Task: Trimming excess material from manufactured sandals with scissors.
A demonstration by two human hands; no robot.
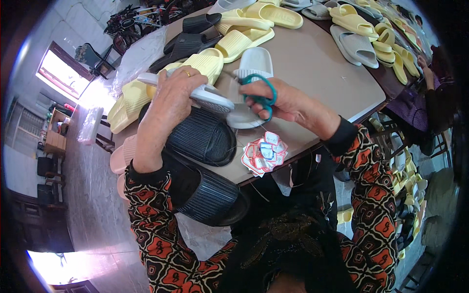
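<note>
A pale wall (66, 22) curves along the left, broken by a bright opening (61, 72) framed in dark wood. Daylight glares across the glossy grey floor (90, 195). An armchair (90, 54) stands near the opening; farther down are a light wooden cabinet (56, 137) and dark chairs (45, 167). The taupe-topped desk (317, 73) fills the centre.

Teal among black, yellow and grey-white

Your scissors (267, 101) have teal loop handles; the flat-soled slipper (215, 97) you hold is grey-white. Your cloth sleeves (156, 241) are black, figured with orange and cream lozenge shapes, their cuffs (340, 136) solid black. You have plain black ribbed slippers (200, 134) and pale yellow ribbed slippers (244, 43). Your paper tags (266, 153) are white, bordered red or blue; your flat tabletop (317, 73) is taupe.
</note>
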